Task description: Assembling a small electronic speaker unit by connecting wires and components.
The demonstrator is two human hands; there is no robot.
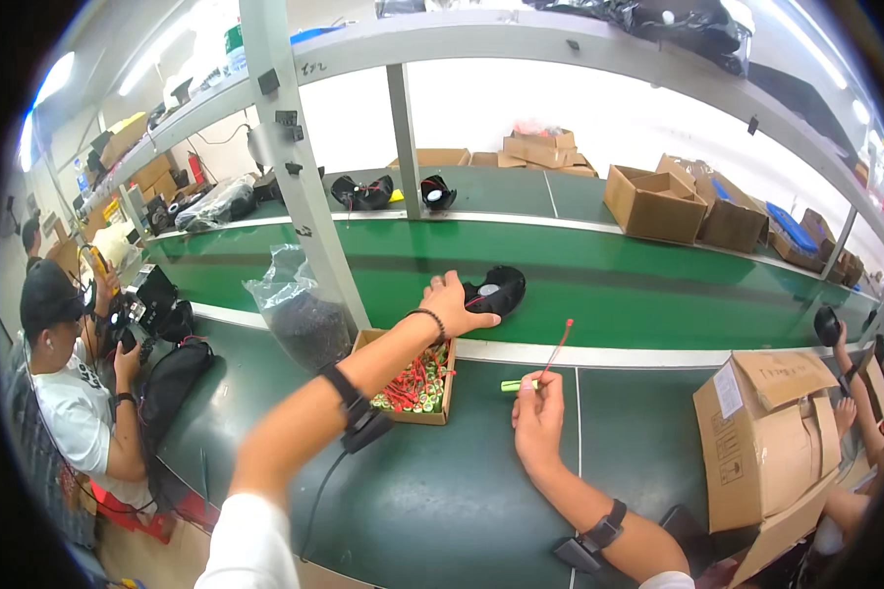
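My left hand point(447, 306) reaches across onto the green conveyor belt, thumb and fingers spread, right beside a black curved housing point(501, 291) with a round grey disc in it. Whether the fingertips touch the housing I cannot tell. In my right hand point(538, 417), over the dark table, a small green battery point(512, 386) is pinched between thumb and fingers. Its thin red wire point(562, 346) sticks up and ends in a red connector. Under my left forearm stands an open cardboard box point(445, 402) full of green batteries with red leads.
A clear plastic bag point(304, 312) of dark parts leans by the metal post point(300, 147). At the right stands a large carton point(756, 442). Open boxes point(655, 201) line the far shelf. A co-worker point(74, 383) handles black parts at the left; another person's hand point(843, 339) shows at right.
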